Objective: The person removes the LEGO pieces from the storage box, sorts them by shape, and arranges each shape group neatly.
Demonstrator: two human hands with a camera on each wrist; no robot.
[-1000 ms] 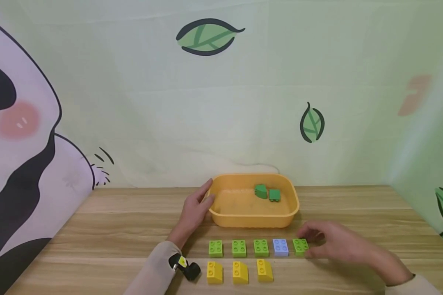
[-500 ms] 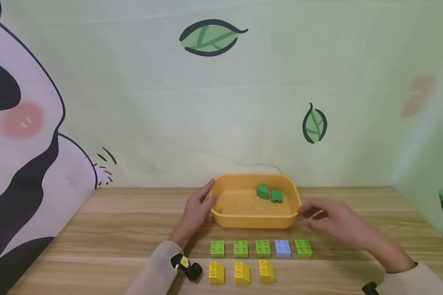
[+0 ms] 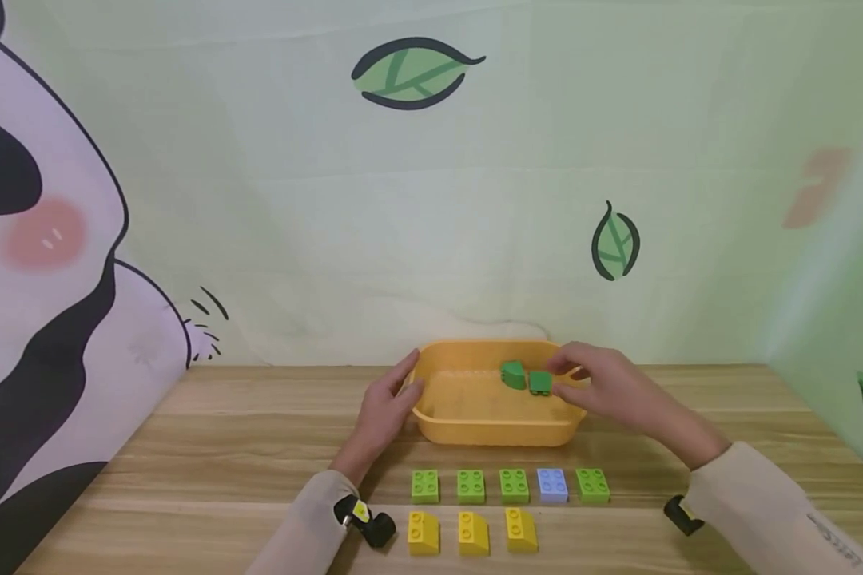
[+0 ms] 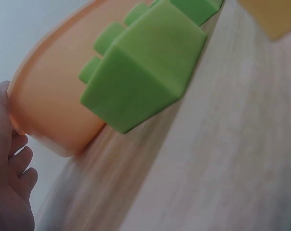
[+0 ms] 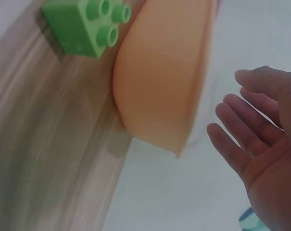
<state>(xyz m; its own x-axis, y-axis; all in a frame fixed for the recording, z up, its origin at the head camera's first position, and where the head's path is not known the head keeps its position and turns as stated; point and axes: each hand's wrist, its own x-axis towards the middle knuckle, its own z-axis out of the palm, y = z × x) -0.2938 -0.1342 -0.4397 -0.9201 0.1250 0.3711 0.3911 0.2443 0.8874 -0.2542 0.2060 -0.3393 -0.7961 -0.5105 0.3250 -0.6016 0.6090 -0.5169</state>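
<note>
My left hand (image 3: 384, 403) grips the left end of a yellow-orange plastic basin (image 3: 496, 433), thumb over the rim and fingers outside. In the left wrist view, curled fingers (image 4: 22, 161) show beside the basin wall (image 4: 54, 110). Two dark green toy bricks lie inside: a curved brick (image 3: 514, 375) and a square brick (image 3: 540, 382). Over the basin's right end, my right hand (image 3: 611, 387) reaches in, thumb and fingers parted, fingertips right by the square brick. The right wrist view shows this hand (image 5: 265, 130) above the rim with spread fingers and nothing between them.
In front of the basin runs a row of light green bricks (image 3: 471, 485) with one blue brick (image 3: 552, 485). Three yellow sloped bricks (image 3: 473, 533) form a nearer row on the wooden table (image 3: 259, 447). A printed cloth wall (image 3: 331, 239) rises behind.
The right hand has left the rightmost light green brick in the row, risen and moved left over the basin's right end. The left hand has stayed on the basin.
</note>
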